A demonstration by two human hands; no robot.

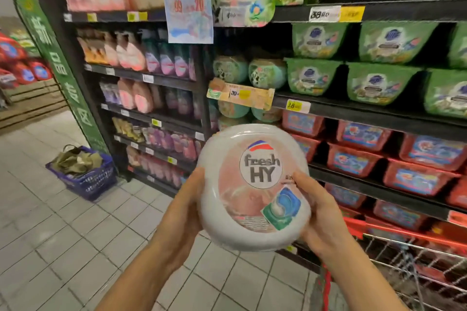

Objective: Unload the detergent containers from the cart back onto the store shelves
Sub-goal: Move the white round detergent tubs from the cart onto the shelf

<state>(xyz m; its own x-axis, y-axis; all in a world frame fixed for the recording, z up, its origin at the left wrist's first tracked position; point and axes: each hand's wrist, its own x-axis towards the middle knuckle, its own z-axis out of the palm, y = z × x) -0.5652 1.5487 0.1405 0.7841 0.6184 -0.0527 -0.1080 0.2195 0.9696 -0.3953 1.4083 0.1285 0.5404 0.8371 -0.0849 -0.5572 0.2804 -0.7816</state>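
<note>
Store shelves (366,115) fill the upper and right parts of the frame, stacked with green tubs (379,83) above and red tubs (417,177) below, with pink and purple bottles (131,55) on the left. A wire cart (417,267) with a red rim sits in the lower right corner. A blue basket (86,182) stands on the tiled floor at lower left.

At centre, held up in front of the shelves, is a round white detergent tub (255,187) with a pink label, its lid facing the camera. The left hand (182,212) cups its left edge and the right hand (321,212) grips its right edge, thumb lying on the lid. The other fingers are hidden behind.

The tub looks stiff, smooth and likely slippery, probably with some weight. Holding opposite edges with both hands seems the safest grip.
</note>
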